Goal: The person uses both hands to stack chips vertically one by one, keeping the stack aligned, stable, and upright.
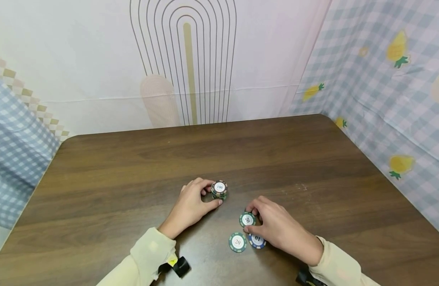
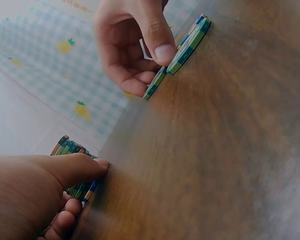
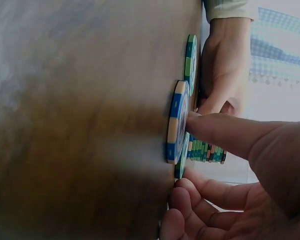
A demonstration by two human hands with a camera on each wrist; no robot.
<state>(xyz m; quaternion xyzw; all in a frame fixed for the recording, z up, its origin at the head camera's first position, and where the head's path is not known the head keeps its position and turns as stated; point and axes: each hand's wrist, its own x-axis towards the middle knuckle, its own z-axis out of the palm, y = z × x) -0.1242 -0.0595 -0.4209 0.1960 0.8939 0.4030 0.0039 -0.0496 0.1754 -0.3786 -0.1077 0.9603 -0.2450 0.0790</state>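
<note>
A stack of several poker chips point(image 1: 219, 187), topped by a dark one marked 100, stands mid-table. My left hand point(image 1: 190, 205) holds it, thumb on the near side and fingers on the far side. In the right wrist view the chips' striped edges point(image 3: 206, 151) show mostly green. Nearer and to the right, my right hand point(image 1: 276, 226) grips a green 20 chip point(image 1: 247, 219) between thumb and fingertips, low at the tabletop. A blue 10 chip point(image 1: 257, 241) lies flat, partly hidden under that hand. Left of it is another green 20 chip point(image 1: 237, 242).
The brown wooden table point(image 1: 115, 178) runs back to a white patterned cloth point(image 1: 97, 71). Blue checked cloth point(image 1: 383, 103) hangs along the right side, more point(image 1: 15, 155) at the left. A black wrist device point(image 1: 181, 267) sits below the left sleeve.
</note>
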